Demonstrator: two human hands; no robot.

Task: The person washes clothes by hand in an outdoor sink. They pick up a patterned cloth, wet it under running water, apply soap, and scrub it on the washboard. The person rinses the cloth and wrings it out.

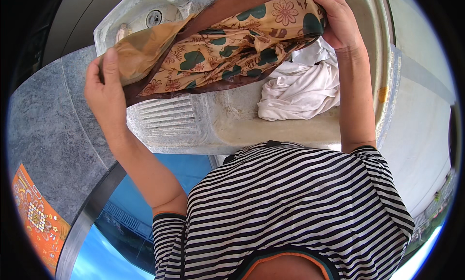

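A wet patterned cloth (218, 58), tan with green hearts, reddish flowers and a brown border, is stretched between my hands above a stone laundry sink. My left hand (105, 76) grips its left end, thumb on top of a folded-over corner. At the upper right my right hand (336, 18) pinches the other end near its top corner, partly cut off by the picture's edge. Below the cloth, a bunched white cloth (301, 87) lies in the basin, partly hidden by the patterned cloth and my right forearm.
The stone sink (247, 131) has a ridged washboard (167, 114) at its left. A metal drain (154, 18) sits in a smaller bowl at the upper left, with a small pale object (122, 31) beside it. Grey tiled wall (47, 109) flanks the left, and a pale wall (421, 109) the right.
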